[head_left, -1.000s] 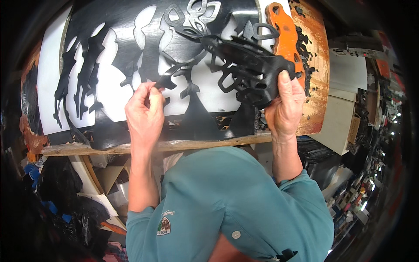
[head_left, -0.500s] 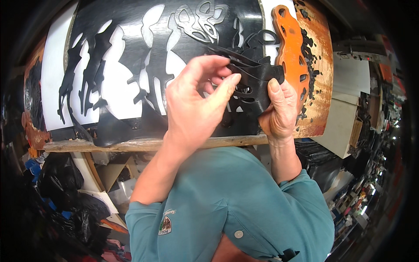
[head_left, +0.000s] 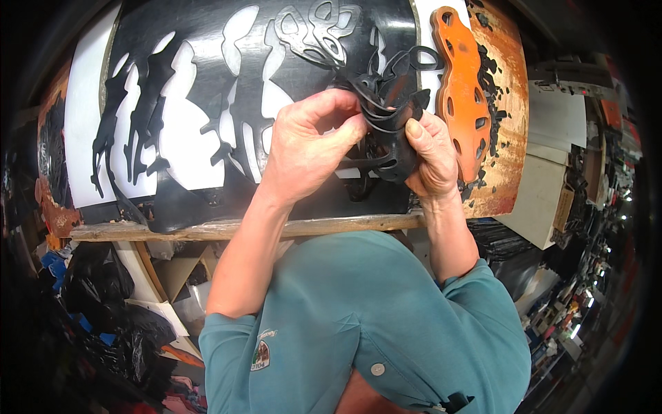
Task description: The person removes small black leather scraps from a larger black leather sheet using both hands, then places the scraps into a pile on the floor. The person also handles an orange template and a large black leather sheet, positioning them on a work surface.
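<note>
The tangled bunch of black cut-out rubber strips (head_left: 386, 117) stands roughly upright between both hands, right hand (head_left: 431, 155) clamped around it, left hand (head_left: 310, 148) pinching its near edge.

Orange perforated template (head_left: 460, 90) on rusty board (head_left: 507, 138); wooden bench edge (head_left: 207, 230) below.

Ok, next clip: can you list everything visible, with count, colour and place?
Cut-out pieces: a bunch, black, held between both hands.
Sheet: one, black with cut-out holes, spread over the bench.
Underlay: one, white, under the sheet.
Template: one, orange with holes, right of the hands.
Board: one, rusty brown, under the template.
Bench edge: one, wooden, along the front.
Bags: several, black, lower left.
Shirt: one, teal, bottom.
Left hand: fingers pinching the pieces.
Right hand: gripping the bunch.
</note>
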`<act>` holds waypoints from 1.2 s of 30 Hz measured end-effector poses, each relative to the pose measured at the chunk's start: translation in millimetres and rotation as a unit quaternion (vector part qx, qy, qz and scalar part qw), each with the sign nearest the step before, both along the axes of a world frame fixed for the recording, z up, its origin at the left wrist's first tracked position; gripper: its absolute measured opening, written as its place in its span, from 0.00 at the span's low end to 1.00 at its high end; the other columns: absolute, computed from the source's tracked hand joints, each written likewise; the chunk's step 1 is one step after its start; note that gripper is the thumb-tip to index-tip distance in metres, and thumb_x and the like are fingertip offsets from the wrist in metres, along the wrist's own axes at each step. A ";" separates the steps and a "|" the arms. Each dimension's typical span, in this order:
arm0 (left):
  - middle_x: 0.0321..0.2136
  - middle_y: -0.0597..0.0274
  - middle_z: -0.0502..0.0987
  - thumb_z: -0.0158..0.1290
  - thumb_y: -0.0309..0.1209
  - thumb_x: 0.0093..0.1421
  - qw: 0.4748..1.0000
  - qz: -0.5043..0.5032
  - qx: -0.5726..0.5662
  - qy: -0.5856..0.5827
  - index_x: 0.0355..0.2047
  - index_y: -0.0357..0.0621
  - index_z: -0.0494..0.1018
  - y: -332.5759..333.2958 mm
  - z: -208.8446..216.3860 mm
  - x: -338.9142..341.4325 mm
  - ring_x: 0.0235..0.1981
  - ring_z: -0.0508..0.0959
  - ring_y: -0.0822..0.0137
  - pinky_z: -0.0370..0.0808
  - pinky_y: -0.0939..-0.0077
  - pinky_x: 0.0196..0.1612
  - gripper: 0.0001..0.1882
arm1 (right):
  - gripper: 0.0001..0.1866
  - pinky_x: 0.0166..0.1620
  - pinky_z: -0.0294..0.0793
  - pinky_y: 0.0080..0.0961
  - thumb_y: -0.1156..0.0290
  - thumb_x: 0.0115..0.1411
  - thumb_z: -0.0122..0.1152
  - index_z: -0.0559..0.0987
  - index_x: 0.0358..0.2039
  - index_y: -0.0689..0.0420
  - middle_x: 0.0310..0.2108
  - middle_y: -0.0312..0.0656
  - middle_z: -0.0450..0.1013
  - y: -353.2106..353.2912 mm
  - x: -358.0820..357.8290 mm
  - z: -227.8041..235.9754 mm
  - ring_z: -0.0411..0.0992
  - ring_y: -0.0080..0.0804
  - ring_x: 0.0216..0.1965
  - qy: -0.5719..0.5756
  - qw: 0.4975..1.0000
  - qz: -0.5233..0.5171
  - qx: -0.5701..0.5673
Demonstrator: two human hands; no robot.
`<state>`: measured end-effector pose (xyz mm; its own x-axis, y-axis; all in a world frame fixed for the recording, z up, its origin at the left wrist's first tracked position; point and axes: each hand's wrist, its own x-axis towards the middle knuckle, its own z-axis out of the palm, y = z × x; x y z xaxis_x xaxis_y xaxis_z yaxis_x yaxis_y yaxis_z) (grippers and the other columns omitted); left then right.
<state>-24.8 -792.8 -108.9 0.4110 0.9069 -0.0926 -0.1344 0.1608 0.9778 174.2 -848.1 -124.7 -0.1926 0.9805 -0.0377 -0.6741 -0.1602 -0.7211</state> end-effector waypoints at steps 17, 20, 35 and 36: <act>0.43 0.60 0.83 0.63 0.25 0.65 0.937 0.044 -0.278 -0.204 0.52 0.37 0.75 -15.6 10.1 -4.8 0.38 0.81 0.76 0.75 0.81 0.37 0.16 | 0.15 0.48 0.83 0.24 0.68 0.74 0.57 0.79 0.52 0.67 0.46 0.45 0.82 10.6 -8.5 -0.2 0.82 0.27 0.43 0.024 0.995 -0.079 -0.061; 0.44 0.63 0.83 0.62 0.25 0.66 0.894 0.067 -0.330 -0.297 0.53 0.40 0.73 -23.7 9.3 -2.1 0.38 0.80 0.77 0.72 0.81 0.35 0.16 | 0.14 0.46 0.83 0.23 0.67 0.75 0.57 0.80 0.51 0.66 0.46 0.44 0.83 11.3 -9.5 -1.1 0.82 0.25 0.42 -0.007 0.995 -0.081 -0.065; 0.44 0.69 0.82 0.62 0.33 0.70 0.860 0.074 -0.412 -0.292 0.50 0.45 0.81 -17.9 3.2 -3.7 0.42 0.76 0.76 0.71 0.76 0.38 0.11 | 0.13 0.25 0.64 0.10 0.64 0.73 0.62 0.83 0.48 0.59 0.34 0.32 0.82 11.9 -9.2 -31.2 0.72 0.11 0.25 -0.166 0.977 -0.109 -0.082; 0.44 0.65 0.82 0.61 0.33 0.70 0.858 0.080 -0.420 -0.285 0.49 0.44 0.81 -17.3 1.9 -4.2 0.42 0.77 0.74 0.70 0.75 0.37 0.11 | 0.13 0.25 0.63 0.10 0.64 0.73 0.62 0.83 0.48 0.59 0.34 0.32 0.82 10.0 -10.2 -32.4 0.71 0.10 0.25 -0.189 0.973 -0.110 -0.076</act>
<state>-29.1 -810.0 -107.1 0.4820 0.6684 -0.5665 -0.6387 0.7107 0.2951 164.1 -838.1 -157.1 0.0771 0.9742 -0.2121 -0.3960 -0.1653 -0.9032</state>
